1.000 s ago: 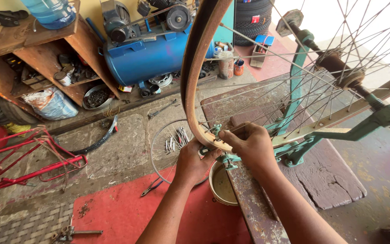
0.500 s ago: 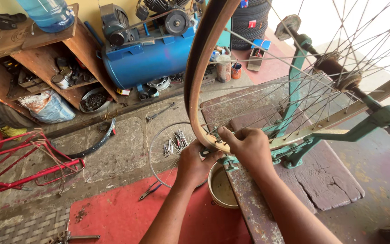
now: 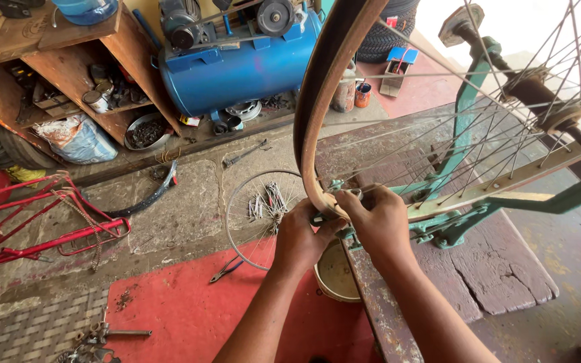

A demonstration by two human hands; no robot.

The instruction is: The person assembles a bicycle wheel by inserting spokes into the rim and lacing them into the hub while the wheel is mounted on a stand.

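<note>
A spoked bicycle wheel with a brown rim [image 3: 317, 101] stands upright in a green truing stand [image 3: 469, 134] on a worn wooden bench [image 3: 506, 282]. My left hand [image 3: 298, 238] grips the lowest part of the rim from the left. My right hand [image 3: 378, 218] closes on the rim from the right, fingers curled over something small that I cannot make out. Both hands touch each other at the rim's bottom. The hub [image 3: 539, 101] and spokes spread out to the upper right.
Below the hands sits a round tin bowl [image 3: 336, 275]. A bare wheel rim with loose spokes [image 3: 263, 205] lies on the floor, with pliers [image 3: 226, 269] on a red mat. A blue air compressor [image 3: 237, 64], wooden shelves [image 3: 55, 60] and a red bicycle frame [image 3: 28, 222] stand around.
The view has shifted slightly; both hands stay on the rim's lowest part, with the right hand moved a little lower and closer to the left.
</note>
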